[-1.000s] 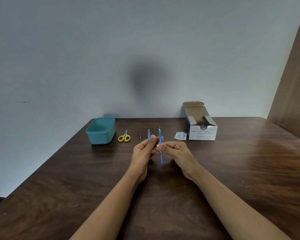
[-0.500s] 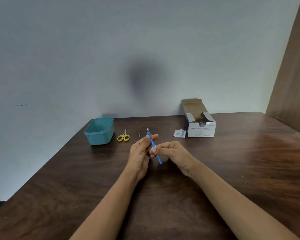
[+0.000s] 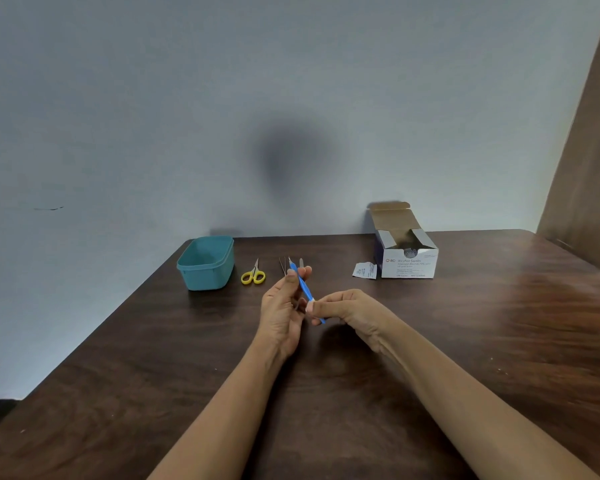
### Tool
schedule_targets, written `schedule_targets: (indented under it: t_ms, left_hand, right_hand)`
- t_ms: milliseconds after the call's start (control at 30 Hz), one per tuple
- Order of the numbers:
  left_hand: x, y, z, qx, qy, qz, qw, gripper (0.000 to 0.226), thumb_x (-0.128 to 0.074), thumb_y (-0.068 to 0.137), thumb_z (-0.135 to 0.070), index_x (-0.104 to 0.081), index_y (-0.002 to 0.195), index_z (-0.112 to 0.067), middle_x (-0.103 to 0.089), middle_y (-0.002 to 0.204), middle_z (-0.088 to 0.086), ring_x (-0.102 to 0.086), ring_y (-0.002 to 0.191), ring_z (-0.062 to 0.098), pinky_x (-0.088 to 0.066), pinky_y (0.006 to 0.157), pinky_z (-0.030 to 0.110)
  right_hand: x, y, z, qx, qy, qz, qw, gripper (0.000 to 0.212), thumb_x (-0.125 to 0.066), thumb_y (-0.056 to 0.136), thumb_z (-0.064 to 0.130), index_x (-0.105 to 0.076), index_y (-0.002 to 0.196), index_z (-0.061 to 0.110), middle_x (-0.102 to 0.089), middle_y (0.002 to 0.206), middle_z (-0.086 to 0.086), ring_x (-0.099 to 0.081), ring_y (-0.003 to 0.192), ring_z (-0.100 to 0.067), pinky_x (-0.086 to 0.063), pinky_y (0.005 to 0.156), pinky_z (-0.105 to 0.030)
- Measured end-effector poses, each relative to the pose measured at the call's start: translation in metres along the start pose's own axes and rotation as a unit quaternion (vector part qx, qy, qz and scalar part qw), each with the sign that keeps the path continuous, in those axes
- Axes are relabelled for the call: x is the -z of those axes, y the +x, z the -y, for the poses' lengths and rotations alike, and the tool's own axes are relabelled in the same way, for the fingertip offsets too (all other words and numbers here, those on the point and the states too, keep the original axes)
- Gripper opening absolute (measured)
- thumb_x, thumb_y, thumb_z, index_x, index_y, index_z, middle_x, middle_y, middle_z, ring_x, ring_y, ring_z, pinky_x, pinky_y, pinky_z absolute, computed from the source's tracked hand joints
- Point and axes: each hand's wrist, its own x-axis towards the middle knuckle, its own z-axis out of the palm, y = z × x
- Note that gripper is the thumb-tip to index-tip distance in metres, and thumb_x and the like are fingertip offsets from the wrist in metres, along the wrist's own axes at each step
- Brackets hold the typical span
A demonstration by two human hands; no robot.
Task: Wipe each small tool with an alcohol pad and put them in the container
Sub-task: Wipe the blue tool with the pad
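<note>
Blue-handled thin tool (image 3: 303, 288), frame centre, tilted: my left hand (image 3: 283, 308) pinches its upper part; my right hand (image 3: 349, 310) pinches the small white alcohol pad (image 3: 310, 304) round its lower shaft. Advise slow full-length strokes, firm left grip.

Wooden table (image 3: 465, 341), seemingly torn wrapper (image 3: 364, 270)

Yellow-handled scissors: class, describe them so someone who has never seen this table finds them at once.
At the far edge of the dark wooden table stands a teal container. Just right of it lie the small scissors, blades pointing toward the wall. Only they have yellow handles.
</note>
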Motion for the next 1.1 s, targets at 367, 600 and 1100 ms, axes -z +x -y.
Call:
schedule_targets:
  t_ms: [367,600,1100]
  left_hand:
    - [0.000,0.001,-0.001,-0.004,0.030,-0.012,0.999,0.017,-0.053,0.094,-0.019,-0.067,0.088,-0.011,-0.070,0.098,0.003,-0.056,0.101,0.014,-0.040,0.097,0.039]
    - [-0.003,-0.003,-0.006,-0.013,0.027,-0.030,0.999,0.018,-0.053,0.094,-0.019,-0.067,0.086,-0.012,-0.068,0.097,0.002,-0.054,0.089,0.011,-0.041,0.077,0.026]
    - [-0.001,0.001,-0.007,-0.012,0.018,-0.081,0.996,0.015,-0.058,0.091,-0.020,-0.069,0.083,-0.015,-0.073,0.084,-0.008,-0.045,0.070,0.006,-0.036,0.064,0.020]
  right_hand:
    - [0.004,-0.005,0.003,0.003,-0.009,0.053,0.999,0.011,-0.072,0.077,0.031,-0.078,0.074,0.021,-0.075,0.084,-0.005,-0.067,0.093,-0.010,-0.030,0.114,-0.044]
    - [0.003,-0.005,0.004,-0.001,-0.014,0.037,0.999,0.011,-0.073,0.080,0.024,-0.076,0.073,0.017,-0.073,0.078,-0.002,-0.066,0.084,-0.007,-0.036,0.107,-0.034]
    - [-0.004,-0.003,-0.003,0.020,-0.018,-0.012,1.000,0.008,-0.078,0.076,0.019,-0.077,0.080,0.012,-0.074,0.079,0.000,-0.066,0.082,-0.008,-0.048,0.094,-0.029]
